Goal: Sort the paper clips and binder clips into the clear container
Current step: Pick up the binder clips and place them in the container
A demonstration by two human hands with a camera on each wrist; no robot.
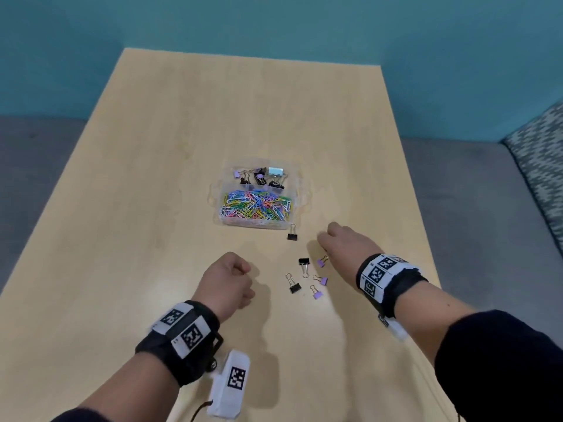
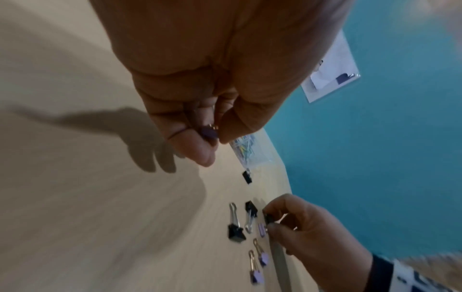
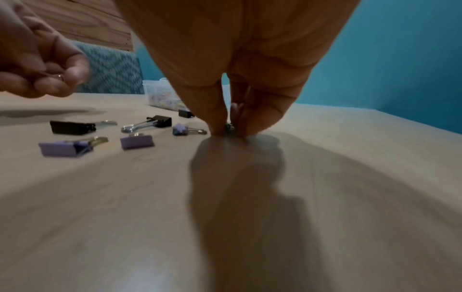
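Observation:
The clear container (image 1: pixel 300 205) sits mid-table, with coloured paper clips (image 1: pixel 256 205) in its near compartment and binder clips (image 1: pixel 259 176) in the far ones. Several loose black and purple binder clips (image 1: pixel 304 277) lie on the table between my hands; one black clip (image 1: pixel 292 236) lies by the container's near right corner. My left hand (image 1: pixel 246 275) hovers above the table, curled, pinching a purple binder clip (image 2: pixel 209 132). My right hand (image 1: pixel 323 243) has its fingertips (image 3: pixel 217 128) down on the table, pinching a small black binder clip (image 2: pixel 268 217).
The wooden table (image 1: pixel 182 147) stretches far beyond the container, with its right edge close to my right wrist. A patterned cushion (image 1: pixel 539 147) lies off the table to the right. A teal wall stands behind.

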